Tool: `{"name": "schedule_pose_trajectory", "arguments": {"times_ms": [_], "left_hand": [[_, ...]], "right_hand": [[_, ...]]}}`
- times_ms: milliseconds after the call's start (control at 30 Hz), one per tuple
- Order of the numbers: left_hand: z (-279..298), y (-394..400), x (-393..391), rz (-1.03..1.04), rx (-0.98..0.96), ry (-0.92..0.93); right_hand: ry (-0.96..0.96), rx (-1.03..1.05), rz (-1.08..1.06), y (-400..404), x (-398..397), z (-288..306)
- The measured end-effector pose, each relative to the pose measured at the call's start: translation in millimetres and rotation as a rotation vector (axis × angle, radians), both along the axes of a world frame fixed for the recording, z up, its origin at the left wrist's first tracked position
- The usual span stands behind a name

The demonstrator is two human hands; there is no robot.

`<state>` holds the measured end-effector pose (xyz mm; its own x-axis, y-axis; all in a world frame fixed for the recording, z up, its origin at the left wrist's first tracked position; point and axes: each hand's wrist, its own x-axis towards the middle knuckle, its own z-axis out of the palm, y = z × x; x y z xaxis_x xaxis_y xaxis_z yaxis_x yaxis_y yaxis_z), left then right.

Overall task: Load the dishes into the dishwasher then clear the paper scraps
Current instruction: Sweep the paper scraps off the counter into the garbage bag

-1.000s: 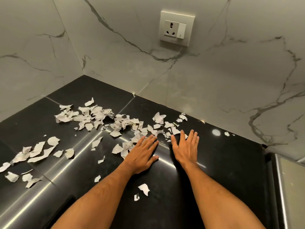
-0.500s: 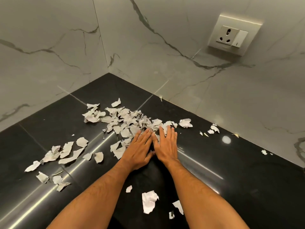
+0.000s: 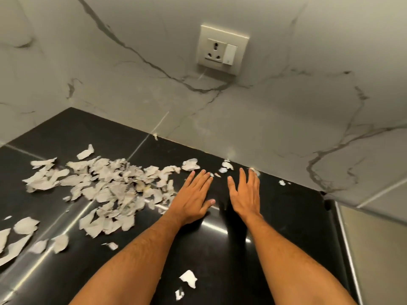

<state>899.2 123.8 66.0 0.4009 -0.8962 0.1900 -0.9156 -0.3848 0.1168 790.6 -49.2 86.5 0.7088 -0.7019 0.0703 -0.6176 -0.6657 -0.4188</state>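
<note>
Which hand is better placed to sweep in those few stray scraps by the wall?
The right hand. Its fingertips lie flat next to the stray scraps near the wall, while the left hand sits beside the main pile.

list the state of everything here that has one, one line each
left hand: open, flat on the countertop
right hand: open, fingers spread, holding nothing
paper scraps: torn, heaped left of the hands, strays near the wall
countertop: littered
wall socket: nothing plugged in
</note>
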Motion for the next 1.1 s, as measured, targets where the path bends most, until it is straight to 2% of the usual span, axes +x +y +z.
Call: {"name": "schedule_pose_trajectory", "arguments": {"times_ms": [233,433,633,833,1000,1100], "left_hand": [[-9.2,-96.8,-40.4,-0.115,0.035,0.052],[-19.6,-131.4,-29.7,-0.121,0.073,0.059],[-23.4,-136.0,2.1,-0.063,0.076,0.123],[-21.8,-113.0,38.4,0.012,0.120,0.151],[-23.4,-77.2,61.7,0.069,0.113,0.151],[-24.0,-51.4,68.3,0.099,0.088,0.143]], "right_hand": [[0.059,0.018,-0.241,-96.0,-63.2,-14.2],[0.082,0.026,-0.307,-131.3,-53.9,-31.3],[0.070,-0.001,-0.386,-106.7,-6.1,-41.5],[0.053,0.040,-0.362,-59.1,58.1,-37.2],[0.092,0.004,-0.254,-23.1,95.8,-40.8],[0.126,-0.032,-0.118,-5.7,107.7,-41.8]]}}
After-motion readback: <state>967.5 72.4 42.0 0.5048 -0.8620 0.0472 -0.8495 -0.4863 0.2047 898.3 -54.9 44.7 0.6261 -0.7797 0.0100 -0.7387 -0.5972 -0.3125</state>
